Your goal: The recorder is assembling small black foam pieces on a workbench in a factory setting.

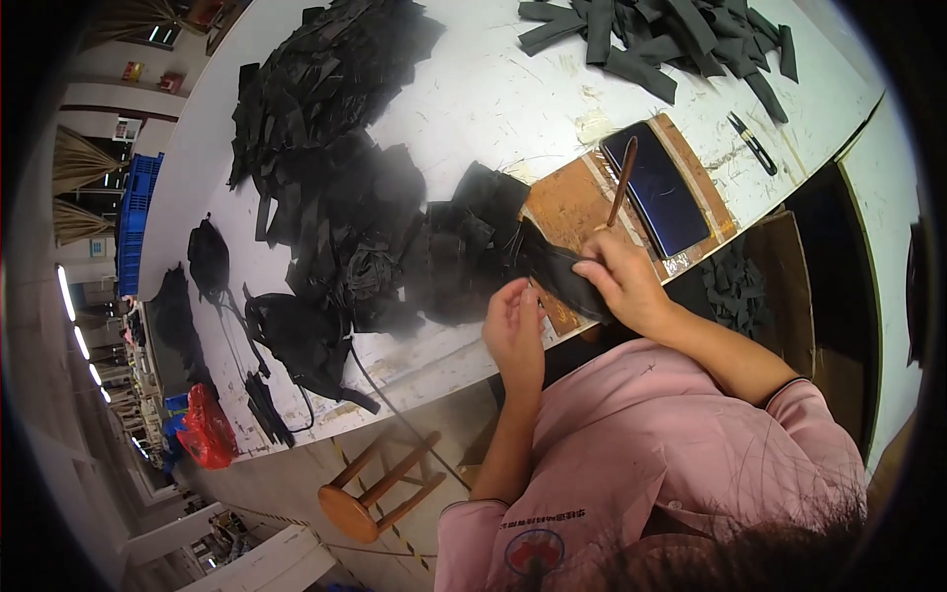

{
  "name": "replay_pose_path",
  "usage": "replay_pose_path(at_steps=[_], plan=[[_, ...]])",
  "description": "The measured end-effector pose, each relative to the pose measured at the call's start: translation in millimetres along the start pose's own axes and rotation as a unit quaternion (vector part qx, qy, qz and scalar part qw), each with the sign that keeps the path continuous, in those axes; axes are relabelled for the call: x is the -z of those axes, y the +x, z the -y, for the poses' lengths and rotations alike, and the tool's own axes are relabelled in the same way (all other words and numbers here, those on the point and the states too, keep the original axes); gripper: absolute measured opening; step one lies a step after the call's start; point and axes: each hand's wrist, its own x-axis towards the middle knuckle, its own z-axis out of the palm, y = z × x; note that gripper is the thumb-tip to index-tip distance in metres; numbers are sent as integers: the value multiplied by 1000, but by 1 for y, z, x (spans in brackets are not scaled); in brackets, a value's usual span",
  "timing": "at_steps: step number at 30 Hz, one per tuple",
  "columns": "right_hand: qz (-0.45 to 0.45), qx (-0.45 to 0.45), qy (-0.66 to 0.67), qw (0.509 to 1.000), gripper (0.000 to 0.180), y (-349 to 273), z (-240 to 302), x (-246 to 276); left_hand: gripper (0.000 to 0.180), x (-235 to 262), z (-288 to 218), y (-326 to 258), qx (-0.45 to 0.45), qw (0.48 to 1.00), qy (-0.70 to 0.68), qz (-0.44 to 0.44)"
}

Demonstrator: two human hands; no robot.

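Observation:
Near the table's front edge, my right hand (pixel 626 281) is closed on a flat black fabric piece (pixel 560 273), with the thumb on top of it. From the same hand a thin brown stick (pixel 623 183) points up and away. My left hand (pixel 515 331) is at the left edge of the fabric piece, fingers curled and pinched at it; its fingertips partly hide the contact. Under the fabric lies a worn brown board (pixel 567 202) with pale tape strips. A dark phone (pixel 663 192) rests on the board's right part.
Black fabric pieces form a large heap (pixel 335 197) on the left, and folded black strips (pixel 661 39) lie at the far side. Small thread snips (pixel 753 144) are at the right. A cardboard box (pixel 789 286) with black scraps stands below the edge. A wooden stool (pixel 365 498) is at lower left.

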Motion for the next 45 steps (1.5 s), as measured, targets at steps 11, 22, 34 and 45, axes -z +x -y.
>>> replay_pose_path(at_steps=[11,22,34,45], plan=[[-15,-175,300,938,12,-5,-7,-4,15,2,-12,8,-17,1000,0,-22],[-1,183,-66,981,26,10,34,8,9,6,-29,-21,-9,987,-147,62],[210,-182,250,928,12,-3,23,45,24,12,-44,-5,108,939,-204,255],[269,-72,154,948,20,-3,28,49,14,17,-53,-3,140,928,-52,340]])
